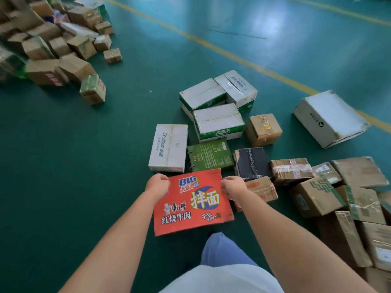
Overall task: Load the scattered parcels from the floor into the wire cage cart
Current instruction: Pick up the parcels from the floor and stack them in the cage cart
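Note:
A red noodle carton (191, 203) with white and yellow print hangs above the green floor, lifted in front of me. My left hand (157, 186) grips its upper left corner and my right hand (232, 187) grips its upper right corner. Beyond it lie white Cestbon boxes (218, 119), one more white Cestbon box (168, 148) standing alone, a green box (209, 155), a black box (251, 162) and a small brown box (263, 130). No wire cage cart shows in this view.
A heap of brown cartons (347, 199) fills the right side. A large white box (330, 119) lies at the far right by the yellow floor line (211, 46). Another pile of brown parcels (53, 43) sits at the top left. Bare green floor (74, 166) spreads to my left.

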Tool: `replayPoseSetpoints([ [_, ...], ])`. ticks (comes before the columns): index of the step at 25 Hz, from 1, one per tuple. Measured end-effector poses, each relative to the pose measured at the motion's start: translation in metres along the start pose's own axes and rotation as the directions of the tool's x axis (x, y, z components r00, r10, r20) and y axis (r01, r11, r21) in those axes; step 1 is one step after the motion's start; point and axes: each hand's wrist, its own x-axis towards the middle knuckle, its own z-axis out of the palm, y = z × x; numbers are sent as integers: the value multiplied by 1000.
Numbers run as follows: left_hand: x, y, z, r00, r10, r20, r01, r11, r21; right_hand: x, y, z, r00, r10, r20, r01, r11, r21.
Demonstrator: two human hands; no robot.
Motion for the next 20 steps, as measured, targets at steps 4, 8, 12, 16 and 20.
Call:
replayPoseSetpoints([
  [4, 62, 32, -28, 999, 16, 32, -16, 1000, 6, 57, -45, 33, 999, 14, -43, -13, 1000, 25],
  [8, 121, 56, -64, 998, 11, 63, -14, 998, 55, 88, -94, 74, 999, 45, -28, -43, 996, 82],
  [12, 185, 74, -103, 986, 60, 157, -79, 990, 119, 111, -125, 121, 993, 72, -98, -59, 989, 137],
  [16, 268, 84, -165, 945, 152, 291, -218, 953, 211, 131, -153, 195, 957, 148, -248, -71, 953, 294],
  [20, 332, 90, -243, 887, 173, 428, -334, 881, 336, 121, -178, 296, 894, 304, -328, -127, 875, 467],
])
